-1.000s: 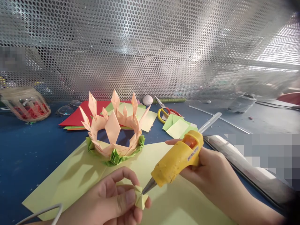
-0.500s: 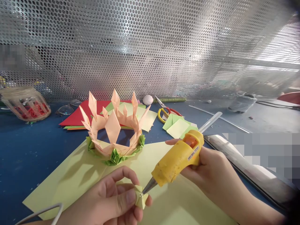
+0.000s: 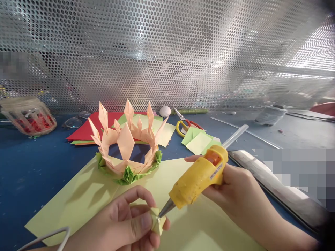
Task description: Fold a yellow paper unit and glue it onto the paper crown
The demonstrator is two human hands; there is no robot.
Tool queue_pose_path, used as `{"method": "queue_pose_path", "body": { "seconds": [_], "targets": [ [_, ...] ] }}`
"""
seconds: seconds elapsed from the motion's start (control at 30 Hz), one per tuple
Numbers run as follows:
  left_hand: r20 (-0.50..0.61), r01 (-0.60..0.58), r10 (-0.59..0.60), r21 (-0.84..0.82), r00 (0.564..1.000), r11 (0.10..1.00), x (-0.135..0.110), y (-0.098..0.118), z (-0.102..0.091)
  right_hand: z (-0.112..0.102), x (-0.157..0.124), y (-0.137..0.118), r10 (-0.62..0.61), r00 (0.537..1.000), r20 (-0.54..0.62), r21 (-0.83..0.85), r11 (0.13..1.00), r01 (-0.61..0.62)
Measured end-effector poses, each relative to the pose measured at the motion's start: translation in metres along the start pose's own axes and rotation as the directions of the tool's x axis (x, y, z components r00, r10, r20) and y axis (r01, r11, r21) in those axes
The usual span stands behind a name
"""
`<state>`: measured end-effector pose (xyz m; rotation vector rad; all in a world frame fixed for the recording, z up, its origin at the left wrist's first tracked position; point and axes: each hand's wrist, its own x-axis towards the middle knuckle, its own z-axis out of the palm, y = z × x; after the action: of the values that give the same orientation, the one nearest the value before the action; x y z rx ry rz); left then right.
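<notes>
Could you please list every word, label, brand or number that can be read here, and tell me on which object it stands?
No text can be read.
Yellow hot glue gun, in the right hand: a small label with dark lettering, too small and blurred to read.
I see no other lettering.

Origami crown (image 3: 126, 142) obstructs ahead of my left grip (image 3: 123, 221); passage lies between crown and my hot-glue gun (image 3: 199, 179), scissors (image 3: 186, 121) beyond.
</notes>
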<state>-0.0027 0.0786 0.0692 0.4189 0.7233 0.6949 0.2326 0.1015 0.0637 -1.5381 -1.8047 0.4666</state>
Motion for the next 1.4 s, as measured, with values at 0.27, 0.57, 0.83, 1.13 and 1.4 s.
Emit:
{"method": "queue_pose_path", "body": {
  "seconds": [0.27,0.57,0.83,1.13,1.4],
  "targets": [
    [0.003,-0.004,0.004,0.018,1.0,1.0,0.0,0.001,0.0,0.007,-0.003,0.016,-0.058,0.996,-0.067,-0.012,0.998,0.057],
    [0.011,-0.008,0.007,0.028,1.0,1.0,0.0,0.0,0.0,0.003,-0.002,0.007,-0.079,0.996,-0.043,-0.008,0.997,0.079],
    [0.02,-0.008,0.007,0.023,1.0,1.0,-0.001,0.0,0.0,0.007,-0.004,0.015,-0.099,0.992,-0.077,-0.024,0.995,0.098],
    [0.031,-0.01,0.01,0.012,0.999,1.0,0.001,0.0,-0.001,0.007,-0.006,0.016,-0.086,0.994,-0.063,-0.013,0.996,0.086],
    [0.006,0.006,-0.006,0.023,1.0,1.0,0.0,0.002,0.0,0.004,-0.006,0.007,-0.053,0.997,-0.062,-0.02,0.998,0.052]
  ]
}}
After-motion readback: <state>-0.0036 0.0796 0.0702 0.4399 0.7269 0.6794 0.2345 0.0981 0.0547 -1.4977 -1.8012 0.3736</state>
